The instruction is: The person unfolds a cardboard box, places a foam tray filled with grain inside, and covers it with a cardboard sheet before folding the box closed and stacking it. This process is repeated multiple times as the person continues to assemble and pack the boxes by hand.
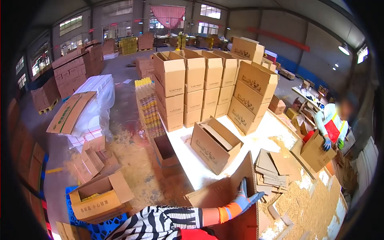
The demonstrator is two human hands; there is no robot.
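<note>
My left hand (pixel 245 196), in a blue and orange glove, lies with its fingers spread against the inside of a large open cardboard box (pixel 236 218) at the table's near edge. My right hand is not in view. Just beyond stands an open brown box (pixel 216 146) with a flat cardboard piece inside, on the white table (pixel 180 150). To the right of my left hand is a pile of flat cardboard pieces (pixel 270 172) among loose straw-like shavings (pixel 308 204).
Stacked boxes (pixel 174 80) rise at the table's back. A gloved co-worker (pixel 334 124) holds a box (pixel 318 154) at the right. An open carton (pixel 102 198) sits on a blue pallet (pixel 86 228) at lower left. Wrapped stacks (pixel 96 100) stand further left.
</note>
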